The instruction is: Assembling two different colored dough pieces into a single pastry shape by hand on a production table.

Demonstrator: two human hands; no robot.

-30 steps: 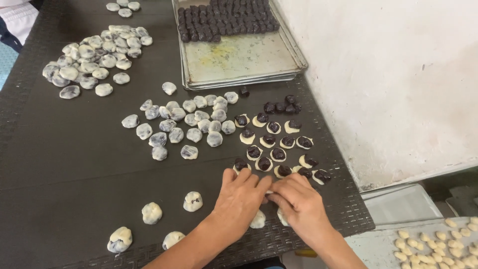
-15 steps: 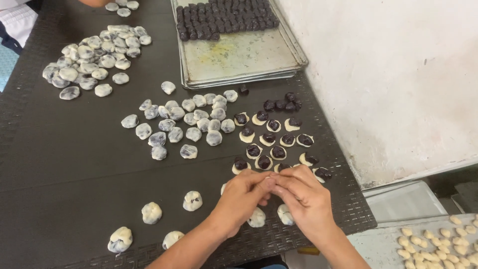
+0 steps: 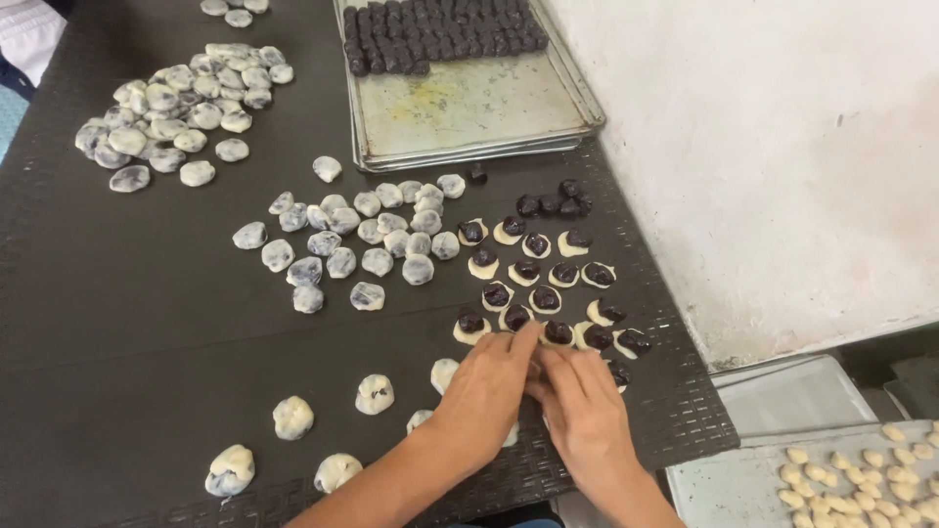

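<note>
Dark woven table (image 3: 117,323); steel tray (image 3: 469,108) at far edge with dark filling rows. Scattered sealed dough balls (image 3: 342,244). Left hand (image 3: 489,386) and right hand (image 3: 582,411) pressed together over a dough round (image 3: 553,334) near table's front edge; grip unclear, cannot tell.

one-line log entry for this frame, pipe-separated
left hand: on dough piece, fingertips meeting right | right hand: same spot | nearby: dough rounds with dark filling, wrapped dough balls | metal tray at far edge
</note>
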